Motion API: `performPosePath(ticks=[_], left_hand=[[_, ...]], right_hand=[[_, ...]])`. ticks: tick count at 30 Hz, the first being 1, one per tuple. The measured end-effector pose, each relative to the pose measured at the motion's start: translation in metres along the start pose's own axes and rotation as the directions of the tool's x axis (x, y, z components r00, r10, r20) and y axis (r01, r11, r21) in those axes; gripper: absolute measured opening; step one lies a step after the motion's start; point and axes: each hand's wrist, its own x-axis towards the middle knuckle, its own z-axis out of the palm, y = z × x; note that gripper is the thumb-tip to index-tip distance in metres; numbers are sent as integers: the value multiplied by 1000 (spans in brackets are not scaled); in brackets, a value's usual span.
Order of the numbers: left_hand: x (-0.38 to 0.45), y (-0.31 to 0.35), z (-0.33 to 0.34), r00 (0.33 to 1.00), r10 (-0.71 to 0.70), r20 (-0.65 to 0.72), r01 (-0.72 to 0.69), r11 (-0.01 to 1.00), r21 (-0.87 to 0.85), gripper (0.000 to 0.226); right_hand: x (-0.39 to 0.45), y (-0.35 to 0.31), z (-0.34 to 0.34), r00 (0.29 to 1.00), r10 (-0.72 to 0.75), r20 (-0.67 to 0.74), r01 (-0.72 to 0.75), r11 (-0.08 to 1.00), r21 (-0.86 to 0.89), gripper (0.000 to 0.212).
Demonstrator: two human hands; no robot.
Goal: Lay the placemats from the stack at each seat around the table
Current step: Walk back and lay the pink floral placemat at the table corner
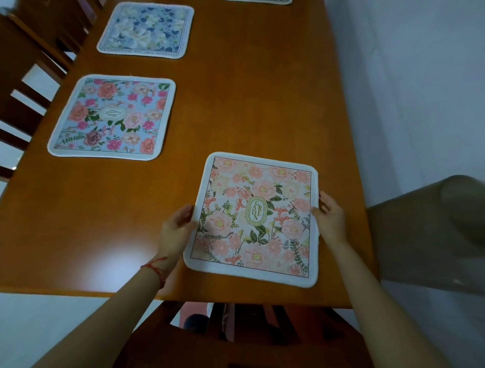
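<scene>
Left grip: the left hand (pixel 176 229) pinches the left edge of the peach placemat (pixel 254 220), thumb on top, fingers tucked under the rim.
Right grip: the right hand (pixel 330 216) clasps the opposite edge the same way, thumb lying on the white border.
Mat position: flat on the table (pixel 236 110), at the near end, right of centre.
Heading: long axis runs away from the person, tilted slightly clockwise; the oval "GARDEN" badge reads upright from the near side.
Look: pale peach and pink blooms, green leaves, thin dark frame line, white fluffy border, rounded corners.
Near edge: the mat's bottom border sits just inside the table's near edge, its right side close to the right-hand edge.
Neighbours: pink-and-blue placemat (pixel 112 118) well apart to the far left; blue-and-white placemat (pixel 147 29) beyond that; a sliver of another mat (pixel 258 1) at the top.
Open room: bare wood left of the hands and between the mats.
Surroundings: chairs (pixel 29 78) along the left side, one chair (pixel 236 338) tucked under the near end.
</scene>
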Motion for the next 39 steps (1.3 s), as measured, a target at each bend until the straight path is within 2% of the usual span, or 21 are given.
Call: performPosePath(ticks=[7,20,29,39], left_hand=[[4,14,6,998,37,51,-38,999,5,40],[4,20,16,1000,-16,26,17,998,-68,41],[3,12,14,998,13,63,-13,1000,4,40],[-6,8,12,998,41,52,-42,999,9,38]], right_hand=[[-27,17,-3,1000,-20,-18,20,999,-26,46],[-2,6,0,999,37,-18,-37,999,20,51],[-10,20,-6,998,69,1,-69,997,44,51],[-17,14,-2,999,49,-1,-49,995,81,50]])
